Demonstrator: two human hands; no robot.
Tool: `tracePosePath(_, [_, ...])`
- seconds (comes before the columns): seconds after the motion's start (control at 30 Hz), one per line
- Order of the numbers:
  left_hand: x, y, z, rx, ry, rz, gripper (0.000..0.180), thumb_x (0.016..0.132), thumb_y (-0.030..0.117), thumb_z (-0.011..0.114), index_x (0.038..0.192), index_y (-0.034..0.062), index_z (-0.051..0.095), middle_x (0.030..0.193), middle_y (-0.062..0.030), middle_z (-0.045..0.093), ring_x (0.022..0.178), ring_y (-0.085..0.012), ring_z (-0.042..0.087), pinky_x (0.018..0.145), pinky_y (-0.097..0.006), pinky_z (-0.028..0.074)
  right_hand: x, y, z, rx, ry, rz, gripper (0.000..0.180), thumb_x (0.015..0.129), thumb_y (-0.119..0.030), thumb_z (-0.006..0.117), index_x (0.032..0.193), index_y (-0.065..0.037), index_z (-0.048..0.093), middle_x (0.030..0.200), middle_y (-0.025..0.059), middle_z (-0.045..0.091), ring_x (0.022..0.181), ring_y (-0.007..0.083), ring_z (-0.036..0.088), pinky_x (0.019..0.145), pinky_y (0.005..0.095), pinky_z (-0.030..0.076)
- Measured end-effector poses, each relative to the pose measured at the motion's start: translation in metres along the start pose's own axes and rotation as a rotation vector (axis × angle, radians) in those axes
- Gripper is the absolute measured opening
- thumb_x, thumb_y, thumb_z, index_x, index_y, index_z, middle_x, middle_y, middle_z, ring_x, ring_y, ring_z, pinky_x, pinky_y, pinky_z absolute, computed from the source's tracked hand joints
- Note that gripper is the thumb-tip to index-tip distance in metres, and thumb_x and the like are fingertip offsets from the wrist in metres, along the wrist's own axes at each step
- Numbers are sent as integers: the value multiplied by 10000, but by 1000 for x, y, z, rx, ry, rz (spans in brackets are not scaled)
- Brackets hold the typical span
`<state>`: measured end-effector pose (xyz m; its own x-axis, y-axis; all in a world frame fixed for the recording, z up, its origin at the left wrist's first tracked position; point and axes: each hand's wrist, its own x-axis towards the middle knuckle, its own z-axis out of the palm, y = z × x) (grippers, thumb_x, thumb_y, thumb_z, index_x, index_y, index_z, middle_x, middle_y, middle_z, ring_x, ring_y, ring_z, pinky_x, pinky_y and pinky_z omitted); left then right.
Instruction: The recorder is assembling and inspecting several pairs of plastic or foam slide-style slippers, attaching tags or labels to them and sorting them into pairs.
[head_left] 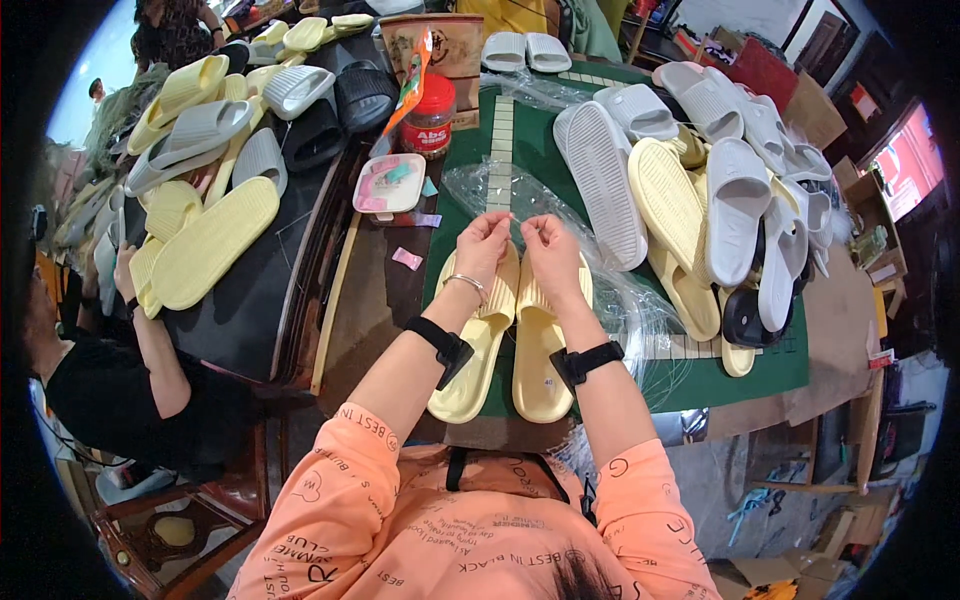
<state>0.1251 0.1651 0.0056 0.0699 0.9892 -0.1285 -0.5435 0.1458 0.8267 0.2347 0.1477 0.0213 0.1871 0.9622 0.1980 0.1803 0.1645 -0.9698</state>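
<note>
A pair of pale yellow slippers (462, 378) lies side by side in front of me, open heels toward my body. Just above their toe straps, my left hand (482, 250) and my right hand (550, 255) are closed in pinches, fingertips close together. Something tiny and pale, perhaps a thin thread or tie, shows between them; it is too small to make out. Clear plastic bags (530, 190) lie behind and to the right of my hands. My forearms pass over the slippers and hide part of their straps.
Grey and yellow slippers (740, 205) are heaped at the right of the green mat (765, 375). Left of my hands are a white tray (389, 205) with pink and teal pieces and a red-lidded jar (427, 125). Another person (100, 375) sits at left by more slippers (215, 245).
</note>
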Motion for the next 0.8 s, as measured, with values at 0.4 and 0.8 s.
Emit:
tracePosePath(0.4, [-5, -2, 0, 23, 12, 87, 128, 815, 72, 547, 931, 17, 548, 656, 43, 476, 505, -30, 389, 446, -165, 303, -1, 9, 0, 54, 19, -48, 139, 785, -140, 576, 761, -6, 548, 588, -7, 503, 513, 38, 413, 469, 212, 337])
tracePosePath(0.8, [-3, 2, 2, 10, 37, 10, 143, 877, 124, 458, 932, 9, 522, 610, 13, 446, 481, -51, 378, 434, -175, 296, -1, 1, 0, 71, 33, -11, 114, 799, -115, 560, 773, -5, 543, 574, -37, 466, 505, 22, 378, 446, 196, 298])
